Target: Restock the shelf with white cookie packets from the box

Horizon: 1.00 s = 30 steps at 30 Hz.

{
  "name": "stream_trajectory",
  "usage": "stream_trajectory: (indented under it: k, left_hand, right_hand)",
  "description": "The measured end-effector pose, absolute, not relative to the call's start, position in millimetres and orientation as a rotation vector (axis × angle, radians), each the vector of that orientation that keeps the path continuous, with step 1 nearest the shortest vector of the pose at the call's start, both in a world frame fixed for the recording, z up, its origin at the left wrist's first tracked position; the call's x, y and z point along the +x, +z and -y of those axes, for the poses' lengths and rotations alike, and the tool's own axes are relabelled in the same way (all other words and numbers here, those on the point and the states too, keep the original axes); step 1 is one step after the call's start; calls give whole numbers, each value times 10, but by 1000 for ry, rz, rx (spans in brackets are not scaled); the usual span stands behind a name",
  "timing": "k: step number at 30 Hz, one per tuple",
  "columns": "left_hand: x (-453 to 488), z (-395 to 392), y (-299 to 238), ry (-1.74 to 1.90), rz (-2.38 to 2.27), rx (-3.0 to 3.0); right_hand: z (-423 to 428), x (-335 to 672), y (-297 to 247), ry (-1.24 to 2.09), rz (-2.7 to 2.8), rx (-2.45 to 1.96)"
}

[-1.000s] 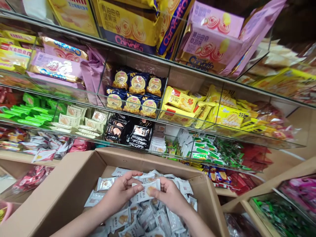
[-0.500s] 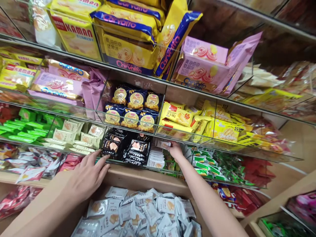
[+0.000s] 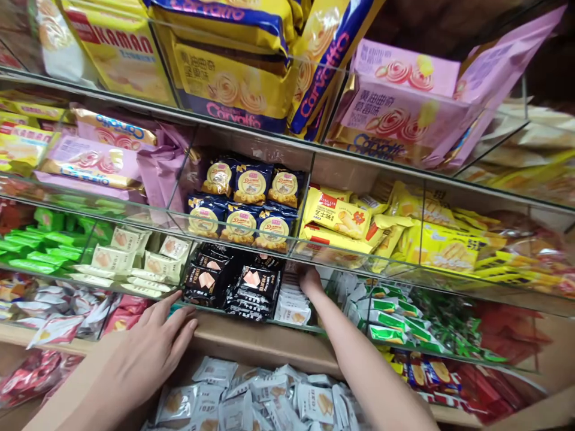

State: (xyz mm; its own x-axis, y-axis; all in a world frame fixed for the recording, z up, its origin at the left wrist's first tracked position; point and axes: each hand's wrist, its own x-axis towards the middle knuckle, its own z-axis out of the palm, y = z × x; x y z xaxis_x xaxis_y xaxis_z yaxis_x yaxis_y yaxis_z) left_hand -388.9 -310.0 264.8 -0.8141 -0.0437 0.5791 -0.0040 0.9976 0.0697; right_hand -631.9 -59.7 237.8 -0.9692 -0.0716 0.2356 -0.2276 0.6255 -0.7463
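My left hand (image 3: pixel 144 347) lies with its fingers stretched out along the front glass edge of the lower shelf, below the black wrapped biscuits (image 3: pixel 254 290). It holds nothing. Deep in the compartment to the right of these is my right hand (image 3: pixel 311 282), its fingers hidden at the back under the shelf above. A row of white wrapped biscuits (image 3: pixel 291 304) stands just left of that hand. In front of the shelf, a cardboard box (image 3: pixel 265 338) holds many loose white biscuit packets (image 3: pixel 274 398), with my forearms on either side.
Clear dividers split the shelves. Above are blue cookie packets (image 3: pixel 242 224) and yellow packets (image 3: pixel 339 218). Cream packets (image 3: pixel 114 257) lie left of the black ones. Green-and-white packets (image 3: pixel 390 311) lie right of my right forearm. The glass shelf edge (image 3: pixel 251 239) overhangs my right hand.
My right hand has gone deeper into its compartment; the white biscuit packet it was pinching is now out of clear sight. My left hand stays at the edge. The view has moved closer.
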Motion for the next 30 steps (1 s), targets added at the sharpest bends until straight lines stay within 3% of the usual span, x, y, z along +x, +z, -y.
stream_trajectory:
  k: [13, 22, 26, 28, 30]
  left_hand:
    - [-3921, 3157, 2535, 55, 2539, -13]
    - [-3884, 3141, 2614, 86, 2586, 13]
    - [-3816, 3073, 2700, 121, 2641, 20]
    - [-3802, 3031, 2724, 170, 2663, -29]
    - [-3798, 2993, 2733, 219, 2686, -66]
  right_hand:
    - [610, -6360, 2281, 1635, 2495, 243]
    - [505, -5960, 2714, 1534, 2307, 162]
    - [216, -5058, 2793, 1400, 2264, 601]
    - [-2, -4582, 2657, 1185, 2409, 1026]
    - [-224, -4215, 2419, 900, 2681, 1183]
